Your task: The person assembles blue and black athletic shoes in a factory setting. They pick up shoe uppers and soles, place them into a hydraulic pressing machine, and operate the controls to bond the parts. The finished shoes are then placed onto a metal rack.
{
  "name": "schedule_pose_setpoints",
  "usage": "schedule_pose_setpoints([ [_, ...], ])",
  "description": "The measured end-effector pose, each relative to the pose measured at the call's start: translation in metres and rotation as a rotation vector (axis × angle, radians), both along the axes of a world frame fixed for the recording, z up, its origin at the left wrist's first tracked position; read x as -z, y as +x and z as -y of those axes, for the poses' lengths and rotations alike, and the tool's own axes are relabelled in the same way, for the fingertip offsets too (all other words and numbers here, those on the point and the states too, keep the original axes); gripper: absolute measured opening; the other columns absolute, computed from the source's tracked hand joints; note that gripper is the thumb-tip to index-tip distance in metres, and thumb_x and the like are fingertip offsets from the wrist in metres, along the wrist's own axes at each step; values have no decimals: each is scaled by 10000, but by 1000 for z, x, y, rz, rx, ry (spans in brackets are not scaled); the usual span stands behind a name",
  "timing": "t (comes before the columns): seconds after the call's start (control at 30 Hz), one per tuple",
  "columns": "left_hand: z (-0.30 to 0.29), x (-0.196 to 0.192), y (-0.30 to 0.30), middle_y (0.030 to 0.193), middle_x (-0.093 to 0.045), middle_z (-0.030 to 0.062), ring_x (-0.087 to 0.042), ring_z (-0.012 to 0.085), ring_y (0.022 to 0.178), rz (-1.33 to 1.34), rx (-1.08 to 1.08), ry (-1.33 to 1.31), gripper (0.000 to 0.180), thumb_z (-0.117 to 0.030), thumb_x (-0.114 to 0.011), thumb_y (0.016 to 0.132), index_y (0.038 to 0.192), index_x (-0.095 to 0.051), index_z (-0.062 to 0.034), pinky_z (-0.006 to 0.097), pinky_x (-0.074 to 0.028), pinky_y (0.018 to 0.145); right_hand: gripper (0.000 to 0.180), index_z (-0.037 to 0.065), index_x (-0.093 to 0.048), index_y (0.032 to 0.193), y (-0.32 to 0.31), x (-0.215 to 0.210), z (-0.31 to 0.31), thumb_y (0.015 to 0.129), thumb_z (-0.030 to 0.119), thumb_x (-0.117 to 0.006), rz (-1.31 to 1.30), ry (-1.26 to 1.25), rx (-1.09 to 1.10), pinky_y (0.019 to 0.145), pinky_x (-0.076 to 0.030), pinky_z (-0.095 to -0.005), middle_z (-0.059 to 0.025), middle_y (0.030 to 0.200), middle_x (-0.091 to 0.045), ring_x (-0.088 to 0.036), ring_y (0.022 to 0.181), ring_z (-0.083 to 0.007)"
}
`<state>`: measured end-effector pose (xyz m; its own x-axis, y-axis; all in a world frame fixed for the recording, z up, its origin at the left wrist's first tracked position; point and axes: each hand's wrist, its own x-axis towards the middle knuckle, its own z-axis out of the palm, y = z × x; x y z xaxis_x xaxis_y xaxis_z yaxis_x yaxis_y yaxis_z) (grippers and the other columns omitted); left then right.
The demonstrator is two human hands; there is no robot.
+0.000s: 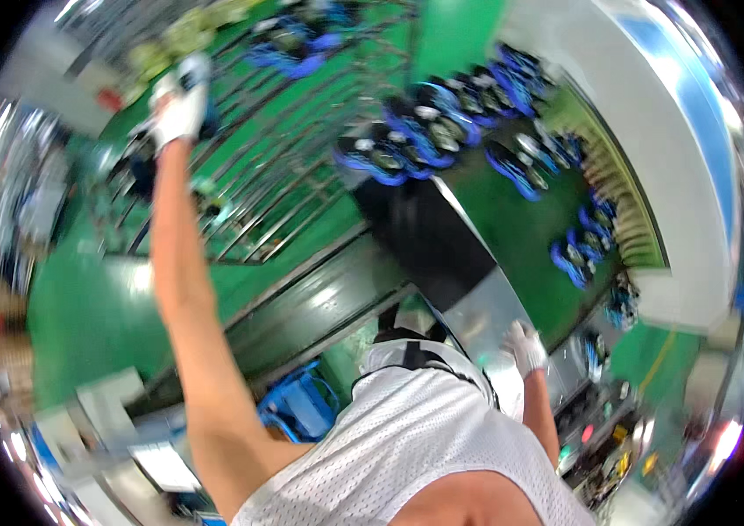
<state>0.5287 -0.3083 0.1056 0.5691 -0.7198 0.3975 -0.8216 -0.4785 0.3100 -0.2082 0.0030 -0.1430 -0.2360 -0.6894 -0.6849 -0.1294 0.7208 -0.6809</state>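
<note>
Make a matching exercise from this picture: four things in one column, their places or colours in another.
Things:
1. left hand
2. right hand
3. blue parts
4. vest

Places or colours:
A. white mesh, at the lower edge
B. gloved, raised far out over the metal rack
C. lying in rows on the green belt
D. gloved, low beside the metal plate

Pairs: 1-B, 2-D, 3-C, 4-A

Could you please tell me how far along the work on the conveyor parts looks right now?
Done: many blue-rimmed parts already lie on the green belt. In hand: the gloved left hand reaches toward the metal rack; the right hand rests by the steel plate. What remains cannot be judged.
</note>
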Motion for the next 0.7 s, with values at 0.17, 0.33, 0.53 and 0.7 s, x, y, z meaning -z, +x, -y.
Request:
schedule_pose_setpoints([
  [0.17, 42, 101, 156, 1053, -701, 268, -687, 435, 953, 195, 39, 326, 530, -478, -578, 959, 1238, -611, -29, 530, -539, 804, 690, -61, -430, 1464, -9, -4, -27, 1006, 427, -597, -85, 153, 56, 802, -596, -384, -197, 1284, -610, -679, 1034, -277],
  [0.33, 69, 140, 161, 1243, -624, 307, -628, 459, 1103, 324, 160, 178, 616, -307, -567, 990, 1473, -374, 23, 509, -508, 940, 640, -74, -550, 1347, 23, -28, -40, 996, 459, -600, -117, 42, 238, 804, -585, -368, -197, 1166, -687, -708, 972, -234],
  [0.53, 53, 112, 154, 1342, -597, 241, -603, 415, 1184, 151, 90, -15, 543, -288, -614, 962, 1418, -479, -25, 507, -469, 1016, 651, -21, -542, 1410, 57, -92, 18, 975, 457, -621, -6, -218, 200, 898, -542, -338, -161, 1146, -709, -698, 983, -210],
  [0.7, 21, 71, 58, 1280, -600, 265, -586, 413, 1199, 124, 98, -50, 510, -299, -661, 932, 1324, -531, 0, 473, -454, 1033, 378, -30, -522, 1380, 80, -187, 38, 1050, 153, -542, 334, -562, 278, 947, -560, -366, -160, 1268, -658, -668, 1112, -220],
])
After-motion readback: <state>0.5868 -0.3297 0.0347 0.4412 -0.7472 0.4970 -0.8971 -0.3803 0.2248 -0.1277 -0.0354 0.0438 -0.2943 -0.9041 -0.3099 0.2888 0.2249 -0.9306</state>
